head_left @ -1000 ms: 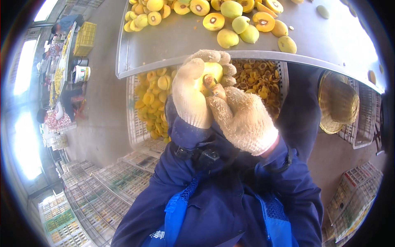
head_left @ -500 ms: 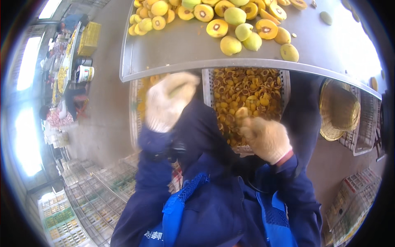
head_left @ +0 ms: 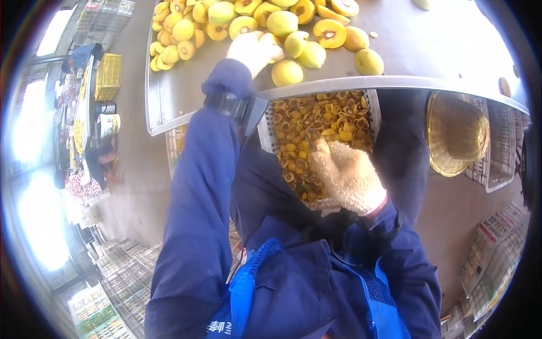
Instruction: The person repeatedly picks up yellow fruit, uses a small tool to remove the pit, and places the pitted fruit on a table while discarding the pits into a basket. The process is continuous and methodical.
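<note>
My left hand [head_left: 252, 53], in a pale knitted glove, reaches over the metal table [head_left: 195, 85], its fingers curled round a yellow peach half at the pile's near edge. Cut and whole-looking peaches [head_left: 282, 24] lie around it, several showing brown stone centres [head_left: 329, 34]. My right hand [head_left: 349, 175], gloved too, is closed above a crate [head_left: 374, 113] between my legs. A small dark, curved tip [head_left: 311, 134] sticks out from its pinched fingers; the rest is hidden in the glove. Brown and yellow cup-shaped fruit scraps [head_left: 322, 113] fill the crate.
The table's raised metal edge [head_left: 339, 83] runs across in front of me. At right, a woven basket [head_left: 460, 133] stands beside plastic crates [head_left: 499, 150]. More crates [head_left: 121, 271] cover the floor at lower left. People work at a far table, near a yellow crate [head_left: 108, 77].
My left hand has gone from above my knee up onto the table and taken hold of a peach half. My right hand stays over the crate, slightly further left. The view has shifted.
</note>
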A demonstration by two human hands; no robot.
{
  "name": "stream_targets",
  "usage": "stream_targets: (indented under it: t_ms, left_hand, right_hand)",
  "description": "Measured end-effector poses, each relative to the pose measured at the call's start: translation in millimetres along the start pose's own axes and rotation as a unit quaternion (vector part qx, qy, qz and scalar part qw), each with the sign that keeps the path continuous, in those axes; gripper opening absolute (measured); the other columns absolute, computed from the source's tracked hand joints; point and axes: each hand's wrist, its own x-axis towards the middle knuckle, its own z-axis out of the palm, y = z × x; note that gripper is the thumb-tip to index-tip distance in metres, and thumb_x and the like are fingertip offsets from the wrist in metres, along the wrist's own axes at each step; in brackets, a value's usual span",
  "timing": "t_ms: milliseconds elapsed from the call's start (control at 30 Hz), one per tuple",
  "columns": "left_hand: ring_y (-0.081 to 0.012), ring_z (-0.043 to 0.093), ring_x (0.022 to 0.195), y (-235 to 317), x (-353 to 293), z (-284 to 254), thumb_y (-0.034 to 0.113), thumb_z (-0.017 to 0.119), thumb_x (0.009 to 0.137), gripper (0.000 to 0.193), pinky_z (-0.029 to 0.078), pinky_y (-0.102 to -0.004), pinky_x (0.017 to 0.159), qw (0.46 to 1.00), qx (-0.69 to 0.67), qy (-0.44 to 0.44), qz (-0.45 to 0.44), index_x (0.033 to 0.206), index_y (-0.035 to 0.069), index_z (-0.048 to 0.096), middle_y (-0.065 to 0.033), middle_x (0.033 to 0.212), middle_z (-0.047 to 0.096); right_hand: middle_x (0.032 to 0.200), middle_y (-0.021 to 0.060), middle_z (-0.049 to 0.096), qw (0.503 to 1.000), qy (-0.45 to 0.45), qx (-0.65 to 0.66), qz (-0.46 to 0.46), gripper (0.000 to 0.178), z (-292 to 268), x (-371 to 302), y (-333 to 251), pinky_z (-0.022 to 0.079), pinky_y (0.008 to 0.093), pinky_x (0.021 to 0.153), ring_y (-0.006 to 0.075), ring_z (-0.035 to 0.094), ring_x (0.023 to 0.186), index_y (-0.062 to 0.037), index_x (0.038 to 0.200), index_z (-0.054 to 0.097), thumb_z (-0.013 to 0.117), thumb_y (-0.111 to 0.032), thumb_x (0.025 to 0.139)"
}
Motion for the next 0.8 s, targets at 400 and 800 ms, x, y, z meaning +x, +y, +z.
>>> stream_targets:
  t_ms: [400, 800]
  left_hand:
    - [-0.0242, 0.074, 0.083, 121.6, -163.7, -26.0, 0.044, 0.053, 0.110, 0.050, 0.063, -0.0302, 0.068, 0.522, -0.826, 0.080, -0.199, 0.135, 0.003, 0.064, -0.0243, 0.116, 0.075]
    - [-0.0490, 0.069, 0.121, 122.6, -189.1, -9.4, 0.029, 0.063, 0.078, 0.066, 0.062, -0.0592, 0.106, 0.487, -0.857, 0.151, -0.075, 0.135, -0.003, 0.068, -0.0253, 0.130, 0.069]
  right_hand:
    - [0.095, 0.0178, 0.076, 0.981, 0.039, 0.166, -0.096, 0.019, 22.8, -0.7, -62.4, 0.056, 0.0429, 0.072, 0.0351, 0.075, 0.083, -0.0014, 0.116, 0.076, 0.067, -0.018, 0.111]
    - [0.082, 0.0208, 0.070, 0.993, 0.044, 0.089, -0.066, 0.020, 45.9, -17.6, -69.6, 0.053, 0.0542, 0.063, 0.0473, 0.072, 0.077, -0.0048, 0.101, 0.072, 0.074, -0.024, 0.107]
